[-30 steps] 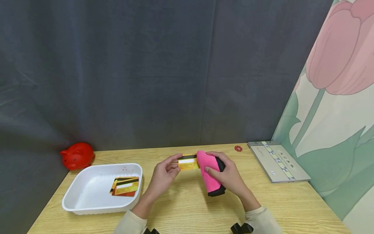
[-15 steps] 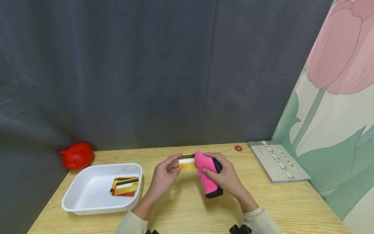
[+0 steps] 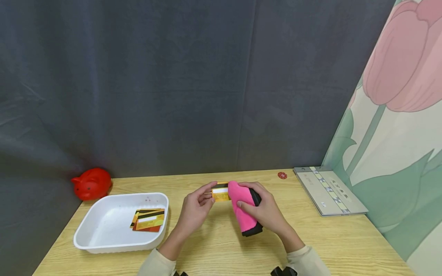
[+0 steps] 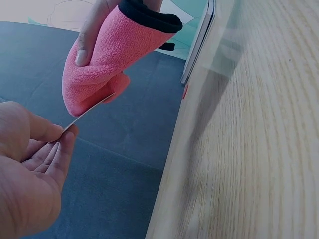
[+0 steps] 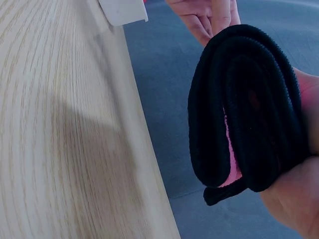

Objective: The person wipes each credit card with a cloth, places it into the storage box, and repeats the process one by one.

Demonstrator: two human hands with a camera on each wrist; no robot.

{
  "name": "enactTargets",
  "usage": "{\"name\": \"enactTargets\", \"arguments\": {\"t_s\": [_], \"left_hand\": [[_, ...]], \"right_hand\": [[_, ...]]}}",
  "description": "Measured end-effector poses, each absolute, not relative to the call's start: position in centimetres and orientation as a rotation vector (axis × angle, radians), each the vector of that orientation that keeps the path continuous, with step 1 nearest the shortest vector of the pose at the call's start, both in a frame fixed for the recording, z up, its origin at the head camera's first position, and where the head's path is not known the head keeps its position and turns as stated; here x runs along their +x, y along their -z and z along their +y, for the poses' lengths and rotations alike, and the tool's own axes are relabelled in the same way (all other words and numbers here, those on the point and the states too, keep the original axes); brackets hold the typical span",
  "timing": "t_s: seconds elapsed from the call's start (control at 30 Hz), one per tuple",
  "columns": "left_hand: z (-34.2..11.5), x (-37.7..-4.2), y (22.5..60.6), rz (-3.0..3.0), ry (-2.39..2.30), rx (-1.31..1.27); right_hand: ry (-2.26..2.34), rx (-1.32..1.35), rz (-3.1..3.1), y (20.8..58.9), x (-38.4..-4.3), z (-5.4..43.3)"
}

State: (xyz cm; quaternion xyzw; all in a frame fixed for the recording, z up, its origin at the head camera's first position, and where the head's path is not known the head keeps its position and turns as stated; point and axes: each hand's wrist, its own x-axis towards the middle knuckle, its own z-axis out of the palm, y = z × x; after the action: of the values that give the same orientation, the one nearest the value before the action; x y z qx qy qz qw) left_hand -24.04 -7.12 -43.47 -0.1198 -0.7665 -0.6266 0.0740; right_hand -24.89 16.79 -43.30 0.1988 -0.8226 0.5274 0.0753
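My left hand pinches the left end of a yellow bank card with a black stripe and a white strip. The card's far end is hidden by a folded pink cloth with black edging. My right hand grips this cloth, thumb on the near side and fingers over its top. In the left wrist view the card appears edge-on, running from my fingertips into a fold of the cloth. The right wrist view shows the cloth's rolled black end. Both hands are above the table.
A white plastic tray at the left holds several more cards. Behind it stands a red piggy bank. A red poker chip lies near the wooden table's back edge, beside a grey album at the right.
My right hand and the pink cloth have shifted a little to the left, so less of the card shows. The left hand keeps its pinch and has barely moved.
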Motion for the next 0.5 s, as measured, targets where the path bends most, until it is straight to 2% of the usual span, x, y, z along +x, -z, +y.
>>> {"name": "enactTargets", "arguments": {"t_s": [0.5], "left_hand": [[-6.80, -23.81, 43.71, -2.328, 1.825, -0.423]], "right_hand": [[-1.627, 0.661, -2.458, 43.32, -24.65, 16.39]]}}
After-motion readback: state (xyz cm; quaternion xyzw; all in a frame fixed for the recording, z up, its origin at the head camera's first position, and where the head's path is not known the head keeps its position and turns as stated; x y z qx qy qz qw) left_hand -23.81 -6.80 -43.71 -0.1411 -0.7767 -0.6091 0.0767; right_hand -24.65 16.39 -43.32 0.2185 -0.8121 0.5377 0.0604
